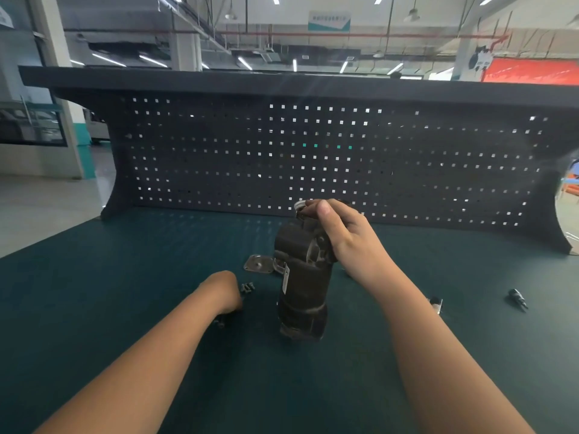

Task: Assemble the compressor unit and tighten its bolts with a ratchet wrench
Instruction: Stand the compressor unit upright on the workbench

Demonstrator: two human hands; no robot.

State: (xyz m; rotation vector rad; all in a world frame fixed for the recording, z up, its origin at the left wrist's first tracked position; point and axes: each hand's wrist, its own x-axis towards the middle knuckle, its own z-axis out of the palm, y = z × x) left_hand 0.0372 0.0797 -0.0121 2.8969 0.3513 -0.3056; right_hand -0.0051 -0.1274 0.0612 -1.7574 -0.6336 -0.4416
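A dark cylindrical compressor body [302,296] stands upright on the green bench mat [125,292]. My right hand [338,233] grips its upper end, fingers curled over the top rim. My left hand [224,291] is bent down onto the mat to the compressor's left, its fingers hidden under the wrist beside a few small bolts [247,288]. Another bolt [221,322] lies just below that hand. A flat metal cover plate [259,264] lies behind the bolts, next to the compressor.
A black pegboard back panel [313,158] closes off the far edge of the bench. A small dark socket-like piece [517,297] and another small part [436,303] lie on the mat to the right of my right forearm.
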